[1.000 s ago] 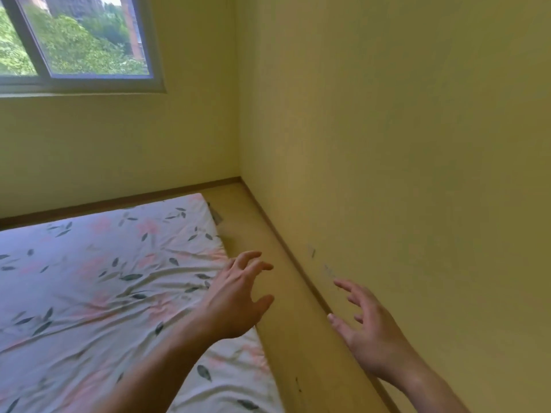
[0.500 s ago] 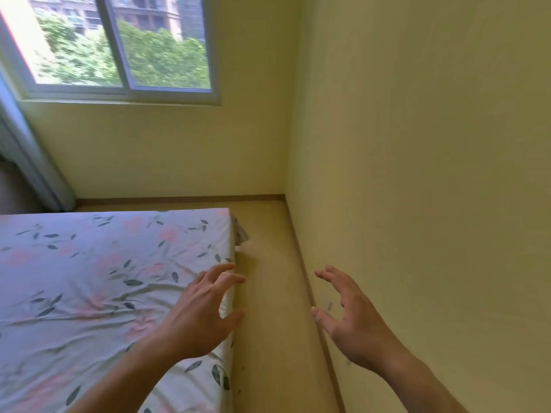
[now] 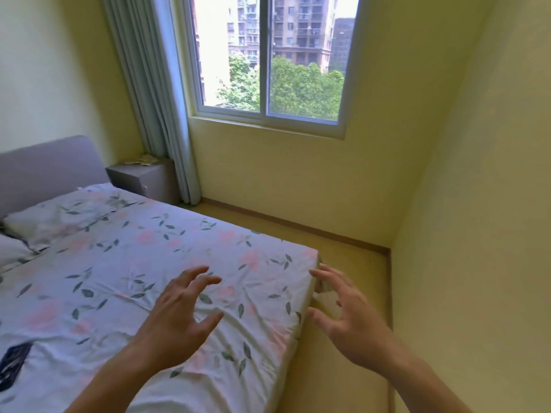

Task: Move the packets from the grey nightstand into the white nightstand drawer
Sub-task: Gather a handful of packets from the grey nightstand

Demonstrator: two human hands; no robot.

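Note:
The grey nightstand (image 3: 149, 181) stands far off at the head of the bed, beside the curtain. Several pale packets (image 3: 142, 160) lie on its top. My left hand (image 3: 179, 314) hovers over the foot of the bed with fingers spread and loosely bent, holding nothing. My right hand (image 3: 348, 317) hangs over the bed's corner and the floor strip, fingers also spread and empty. Both hands are far from the nightstand. No white nightstand is in view.
A bed (image 3: 149, 278) with a floral sheet fills the left and middle, with pillows (image 3: 56, 216) and a grey headboard (image 3: 47, 168) at the far end. A narrow strip of wooden floor (image 3: 343, 263) runs between the bed and the yellow walls. A curtain (image 3: 155, 99) hangs left of the window (image 3: 268, 61).
The view has swung left and up from the room's corner to the window and the head of the bed. The grey nightstand has come into sight. Both hands stay empty and spread.

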